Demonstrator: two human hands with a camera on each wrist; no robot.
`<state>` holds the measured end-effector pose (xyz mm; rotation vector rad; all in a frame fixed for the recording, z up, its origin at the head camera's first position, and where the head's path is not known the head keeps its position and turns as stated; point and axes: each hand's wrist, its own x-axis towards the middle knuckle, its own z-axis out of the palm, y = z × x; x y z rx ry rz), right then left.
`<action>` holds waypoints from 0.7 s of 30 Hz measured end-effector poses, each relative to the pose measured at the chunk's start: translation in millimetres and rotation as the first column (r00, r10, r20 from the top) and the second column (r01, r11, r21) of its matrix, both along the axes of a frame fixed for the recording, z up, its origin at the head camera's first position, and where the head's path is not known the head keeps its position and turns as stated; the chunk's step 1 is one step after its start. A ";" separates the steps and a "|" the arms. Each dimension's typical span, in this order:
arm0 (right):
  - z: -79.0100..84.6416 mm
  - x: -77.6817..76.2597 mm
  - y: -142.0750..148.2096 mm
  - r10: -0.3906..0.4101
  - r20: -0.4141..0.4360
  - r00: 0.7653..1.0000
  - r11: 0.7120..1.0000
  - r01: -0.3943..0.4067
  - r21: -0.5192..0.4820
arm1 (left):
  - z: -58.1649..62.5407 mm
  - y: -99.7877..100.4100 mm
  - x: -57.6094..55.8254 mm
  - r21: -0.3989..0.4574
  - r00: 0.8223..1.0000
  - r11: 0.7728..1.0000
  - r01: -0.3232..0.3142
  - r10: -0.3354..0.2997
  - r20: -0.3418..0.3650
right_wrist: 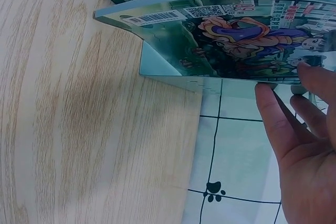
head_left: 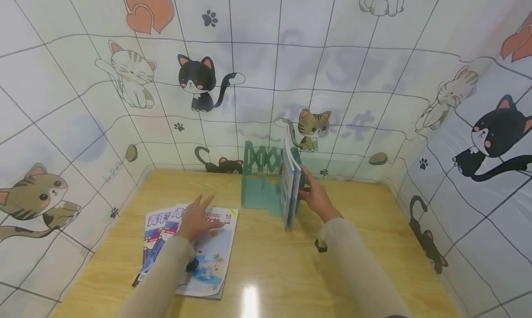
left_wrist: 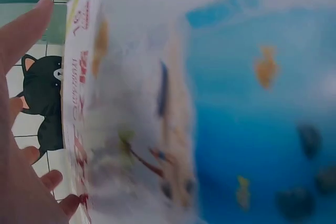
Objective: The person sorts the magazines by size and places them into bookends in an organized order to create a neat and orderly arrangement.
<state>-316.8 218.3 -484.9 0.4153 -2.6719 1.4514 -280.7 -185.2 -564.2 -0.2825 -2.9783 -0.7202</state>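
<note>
Magazines (head_left: 214,249) on the table (head_left: 274,267), left of the bookstand (head_left: 254,193) (books (head_left: 287,189) at its right end)

The left hand (head_left: 197,220) and sleeve (head_left: 164,272) hide part of the top magazine (head_left: 216,246), blurred in the left wrist view; the right wrist view's edge crops the right hand (right_wrist: 307,156) and upright booklets (right_wrist: 236,35).

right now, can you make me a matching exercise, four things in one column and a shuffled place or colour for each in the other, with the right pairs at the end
Things
1. left hand
2. right hand
3. bookend
4. magazines

Places and colours
A. lying flat on the left part of the table
B. at the right side of the standing books
C. over the flat printed covers
D. green, toward the back

Right pairs
1-C
2-B
3-D
4-A
</note>
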 end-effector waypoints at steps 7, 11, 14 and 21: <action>-3.7 3.9 -2.0 -0.003 0.001 1.000 1.000 0.003 0.003 | -19.9 -16.1 10.6 -0.039 0.986 0.994 -0.098 0.103 0.132; -3.1 5.4 -2.2 -0.002 0.000 1.000 1.000 0.002 0.006 | -25.6 -23.9 16.0 -0.030 0.973 0.987 -0.160 0.162 0.165; -1.1 5.2 -2.1 -0.011 -0.006 1.000 1.000 0.011 0.005 | -27.4 -29.4 16.3 -0.003 0.969 0.981 -0.191 0.190 0.156; 1.4 3.5 -0.4 -0.005 0.001 1.000 1.000 0.005 0.004 | -28.2 -40.4 13.3 0.005 0.973 0.981 -0.195 0.193 0.128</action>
